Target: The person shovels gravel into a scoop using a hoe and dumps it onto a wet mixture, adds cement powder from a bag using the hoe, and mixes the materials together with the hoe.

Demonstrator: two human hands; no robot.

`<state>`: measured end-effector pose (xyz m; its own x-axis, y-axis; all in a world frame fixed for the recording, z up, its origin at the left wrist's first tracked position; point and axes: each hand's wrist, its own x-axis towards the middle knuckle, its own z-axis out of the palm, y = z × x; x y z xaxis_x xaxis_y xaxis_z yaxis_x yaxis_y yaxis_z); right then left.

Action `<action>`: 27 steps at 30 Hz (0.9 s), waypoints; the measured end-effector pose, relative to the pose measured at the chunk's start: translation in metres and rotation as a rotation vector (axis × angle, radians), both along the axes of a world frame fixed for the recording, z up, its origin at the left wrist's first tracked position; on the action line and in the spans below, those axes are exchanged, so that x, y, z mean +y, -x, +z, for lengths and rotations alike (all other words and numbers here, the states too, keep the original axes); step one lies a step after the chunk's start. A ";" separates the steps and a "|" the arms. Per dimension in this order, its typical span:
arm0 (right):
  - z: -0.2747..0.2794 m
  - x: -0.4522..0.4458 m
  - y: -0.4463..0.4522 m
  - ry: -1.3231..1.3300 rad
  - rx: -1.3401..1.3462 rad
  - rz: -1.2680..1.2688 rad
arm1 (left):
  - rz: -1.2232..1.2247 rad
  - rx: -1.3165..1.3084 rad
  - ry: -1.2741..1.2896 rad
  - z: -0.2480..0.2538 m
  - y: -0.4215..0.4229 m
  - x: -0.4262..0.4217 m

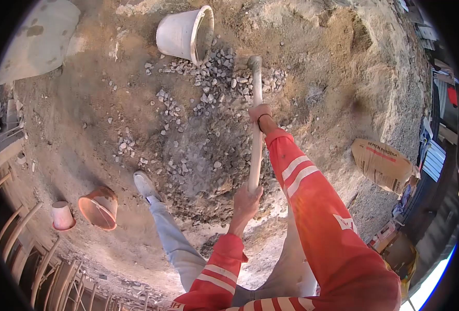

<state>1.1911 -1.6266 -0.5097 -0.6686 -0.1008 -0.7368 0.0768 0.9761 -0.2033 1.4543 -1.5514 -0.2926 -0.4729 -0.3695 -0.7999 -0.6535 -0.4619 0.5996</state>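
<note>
A long pale wooden handle, apparently a hoe (257, 90), stretches away from me over the ground. My right hand (261, 114), with a dark band at the wrist, is closed around its middle. Closer to my body, my left hand (246, 203) grips the near end. The tool's far end rests by a patch of grey gravel (216, 78); its blade is hard to make out against the soil. Just left of that end, a whitish bucket (176, 35) lies tipped on its side, its mouth toward the stones. Loose stones and dark, damp mix lie beneath the handle.
A brown paper cement bag (381, 163) lies to the right. An orange bucket (99, 207) and a small pale pail (61, 215) sit at lower left, near wooden poles (38, 269). My shoe (145, 185) stands beside the mix. A grey sheet (40, 39) is at upper left.
</note>
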 end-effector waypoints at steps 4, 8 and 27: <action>0.019 0.080 -0.131 -0.093 -0.035 -0.178 | -0.243 -0.175 0.081 0.066 -0.100 0.020; 0.179 0.112 -0.273 0.133 -0.137 -0.736 | -0.544 -0.223 0.082 0.136 -0.245 0.011; 0.140 0.037 0.077 0.532 0.413 -0.130 | -0.163 0.176 0.315 -0.011 0.090 0.006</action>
